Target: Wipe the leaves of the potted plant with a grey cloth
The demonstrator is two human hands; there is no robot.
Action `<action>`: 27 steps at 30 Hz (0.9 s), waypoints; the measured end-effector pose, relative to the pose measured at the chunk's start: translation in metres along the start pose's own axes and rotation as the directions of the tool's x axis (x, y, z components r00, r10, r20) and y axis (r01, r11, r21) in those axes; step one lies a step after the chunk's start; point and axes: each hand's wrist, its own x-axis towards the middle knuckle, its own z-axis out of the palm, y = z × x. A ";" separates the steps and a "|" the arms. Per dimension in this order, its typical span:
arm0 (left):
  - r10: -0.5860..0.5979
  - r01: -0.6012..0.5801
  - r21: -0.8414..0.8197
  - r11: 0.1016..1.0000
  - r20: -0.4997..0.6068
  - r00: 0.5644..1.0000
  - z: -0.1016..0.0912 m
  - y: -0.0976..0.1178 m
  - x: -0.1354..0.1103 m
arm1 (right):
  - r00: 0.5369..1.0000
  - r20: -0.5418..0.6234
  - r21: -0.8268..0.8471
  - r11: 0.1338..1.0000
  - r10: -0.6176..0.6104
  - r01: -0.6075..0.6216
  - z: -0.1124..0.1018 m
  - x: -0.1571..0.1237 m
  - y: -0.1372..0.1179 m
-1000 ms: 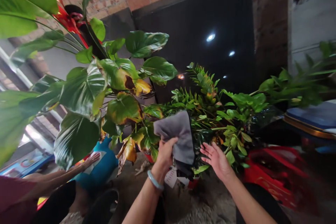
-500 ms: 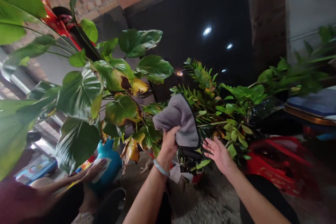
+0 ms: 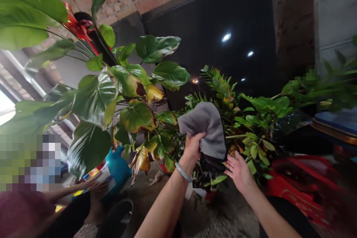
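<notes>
A folded grey cloth [image 3: 208,124] with a dark edge is gripped in my left hand [image 3: 193,147], which wears a pale bangle [image 3: 183,172] at the wrist. To its right, my right hand [image 3: 237,169] has its fingers spread, the tips close to the cloth's lower corner; whether they touch it I cannot tell. Behind the cloth grow feathery green leaves [image 3: 219,85]. On the left stands a large-leaved plant [image 3: 95,98], some of whose leaves are yellow and brown, such as a withered leaf [image 3: 141,160].
At the lower left a seated person [image 3: 25,208] has hands near a blue vase-like object [image 3: 118,167]. A dark bucket [image 3: 118,217] stands close by. Right of me lies a red bag [image 3: 298,186], below a blue-topped stool or table [image 3: 334,121]. A dark glossy panel [image 3: 209,37] rises behind.
The view has shifted, so the plants sit further right in the picture. The cloth in my left hand looks fuller, and my right hand's fingers have come nearer to its corner.
</notes>
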 end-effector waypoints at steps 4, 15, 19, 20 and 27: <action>-0.309 0.296 0.254 0.921 0.015 0.951 -0.031 -0.051 -0.025 | 0.999 0.001 0.031 0.999 0.041 -0.041 0.000 -0.002 0.001; 0.111 -0.119 0.054 0.991 0.137 0.984 -0.010 0.017 -0.004 | 0.998 -0.062 0.036 0.999 0.007 -0.005 0.004 -0.005 0.000; -0.090 0.087 0.128 0.988 0.012 0.996 -0.026 -0.025 -0.010 | 0.999 -0.037 0.053 0.999 0.004 -0.002 0.004 -0.007 -0.001; -0.188 0.179 0.190 0.965 0.028 0.982 -0.038 -0.040 -0.020 | 1.000 -0.031 0.066 0.998 0.004 -0.002 0.003 -0.006 -0.001; -0.378 0.361 0.235 0.903 0.032 0.925 -0.094 -0.073 -0.086 | 0.999 0.009 0.050 0.998 -0.034 0.033 0.003 -0.011 -0.010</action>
